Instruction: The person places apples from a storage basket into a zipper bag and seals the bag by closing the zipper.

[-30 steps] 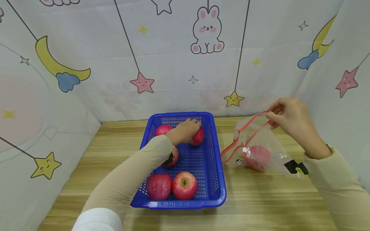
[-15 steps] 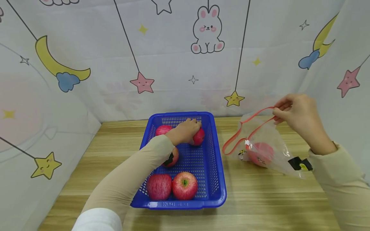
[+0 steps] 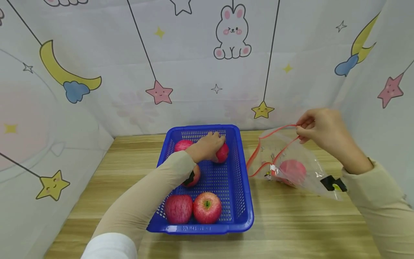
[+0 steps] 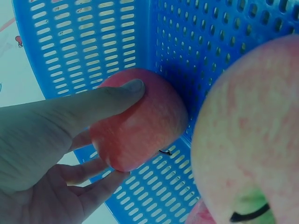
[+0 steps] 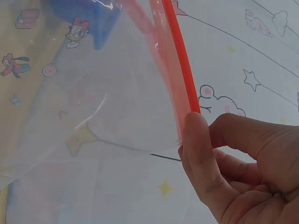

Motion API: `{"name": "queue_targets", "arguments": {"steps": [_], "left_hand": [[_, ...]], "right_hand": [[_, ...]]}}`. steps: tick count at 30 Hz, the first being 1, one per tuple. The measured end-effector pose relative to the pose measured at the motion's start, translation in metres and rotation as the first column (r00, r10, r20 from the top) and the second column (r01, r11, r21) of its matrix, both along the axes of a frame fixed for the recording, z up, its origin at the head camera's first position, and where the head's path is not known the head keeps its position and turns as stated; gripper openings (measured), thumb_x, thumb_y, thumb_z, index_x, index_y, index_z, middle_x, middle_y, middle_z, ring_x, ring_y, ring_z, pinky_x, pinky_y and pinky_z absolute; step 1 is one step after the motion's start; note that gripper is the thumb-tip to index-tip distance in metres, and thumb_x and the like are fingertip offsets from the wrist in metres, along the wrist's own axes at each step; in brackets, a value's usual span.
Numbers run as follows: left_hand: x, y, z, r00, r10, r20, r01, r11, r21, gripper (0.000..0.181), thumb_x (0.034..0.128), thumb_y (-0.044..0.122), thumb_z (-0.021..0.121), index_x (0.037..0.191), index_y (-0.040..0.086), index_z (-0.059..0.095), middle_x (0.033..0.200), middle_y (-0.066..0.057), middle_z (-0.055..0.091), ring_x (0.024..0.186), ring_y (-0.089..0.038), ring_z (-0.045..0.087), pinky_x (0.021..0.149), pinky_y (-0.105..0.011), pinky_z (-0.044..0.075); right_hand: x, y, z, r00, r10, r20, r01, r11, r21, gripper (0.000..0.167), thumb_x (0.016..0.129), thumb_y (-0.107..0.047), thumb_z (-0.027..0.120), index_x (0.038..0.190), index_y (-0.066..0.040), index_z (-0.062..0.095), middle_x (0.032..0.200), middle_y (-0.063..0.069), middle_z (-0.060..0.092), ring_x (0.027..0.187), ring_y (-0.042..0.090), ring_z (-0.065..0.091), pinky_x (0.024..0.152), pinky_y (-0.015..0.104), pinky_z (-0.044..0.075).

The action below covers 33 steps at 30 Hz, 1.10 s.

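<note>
Inside the blue basket (image 3: 239, 201), my left hand (image 3: 208, 145) grips a red apple (image 3: 222, 153) near the far right corner. The left wrist view shows the thumb laid across that apple (image 4: 145, 121) and the fingers curled under its other side. To the right of the basket, my right hand (image 3: 323, 129) pinches the red-edged rim of a clear zip bag (image 3: 312, 162). The bag's mouth gapes toward the basket, and a red apple (image 3: 292, 169) lies inside it. In the right wrist view, thumb and fingers squeeze the bag's red zip strip (image 5: 184, 65).
Two apples, one a striped red apple (image 3: 179, 208) and one with its stem up (image 3: 207, 207), sit at the basket's near end. Another apple (image 3: 194, 176) is partly behind the left sleeve, and one (image 3: 183, 145) lies at the far left. A printed curtain (image 3: 194, 64) hangs behind the wooden table (image 3: 291, 230).
My right hand raised the bag's rim up and right, then came back down and left; the bag's mouth spreads wider now. The left hand stays on its apple.
</note>
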<state>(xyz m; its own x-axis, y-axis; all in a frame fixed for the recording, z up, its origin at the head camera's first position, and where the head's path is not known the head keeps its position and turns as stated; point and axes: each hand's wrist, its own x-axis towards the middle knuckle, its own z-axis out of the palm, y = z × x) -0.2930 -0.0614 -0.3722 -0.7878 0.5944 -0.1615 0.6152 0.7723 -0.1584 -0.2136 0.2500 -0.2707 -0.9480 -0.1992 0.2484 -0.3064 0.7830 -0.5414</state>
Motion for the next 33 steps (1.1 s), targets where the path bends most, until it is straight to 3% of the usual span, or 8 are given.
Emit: {"name": "queue_targets", "arguments": {"steps": [8,25,33], "left_hand": [[0.000,0.000,0.000,0.999,0.037,0.020,-0.037,0.999,-0.022,0.084,0.0783,0.040,0.085,0.144,0.003,0.049,0.136,-0.022,0.050,0.122,-0.038,0.051,0.099,-0.045,0.048],[-0.002,-0.004,-0.001,1.000,-0.017,0.014,0.018,0.997,-0.081,0.086,0.0827,0.045,0.080,0.141,-0.007,0.043,0.134,-0.020,0.055,0.126,-0.035,0.051,0.111,-0.043,0.036],[-0.001,-0.008,-0.003,1.000,-0.028,0.010,0.028,0.996,-0.084,0.087,0.0828,0.048,0.078,0.141,-0.007,0.043,0.132,-0.021,0.054,0.122,-0.037,0.053,0.107,-0.043,0.040]], "right_hand": [[-0.001,-0.005,0.002,0.997,0.061,0.045,-0.063,0.997,0.040,0.010,0.087,0.002,0.068,0.095,0.008,0.066,0.073,0.008,0.068,0.056,0.018,0.067,0.053,0.026,0.052],[-0.005,-0.013,0.000,0.993,0.081,0.081,-0.086,0.995,0.055,0.009,0.088,0.003,0.068,0.096,0.009,0.065,0.074,0.009,0.068,0.056,0.018,0.067,0.053,0.027,0.053],[-0.004,-0.014,-0.002,0.995,0.090,0.052,-0.092,0.995,0.045,0.007,0.087,0.006,0.067,0.093,0.008,0.065,0.072,0.008,0.068,0.055,0.018,0.067,0.052,0.025,0.051]]}}
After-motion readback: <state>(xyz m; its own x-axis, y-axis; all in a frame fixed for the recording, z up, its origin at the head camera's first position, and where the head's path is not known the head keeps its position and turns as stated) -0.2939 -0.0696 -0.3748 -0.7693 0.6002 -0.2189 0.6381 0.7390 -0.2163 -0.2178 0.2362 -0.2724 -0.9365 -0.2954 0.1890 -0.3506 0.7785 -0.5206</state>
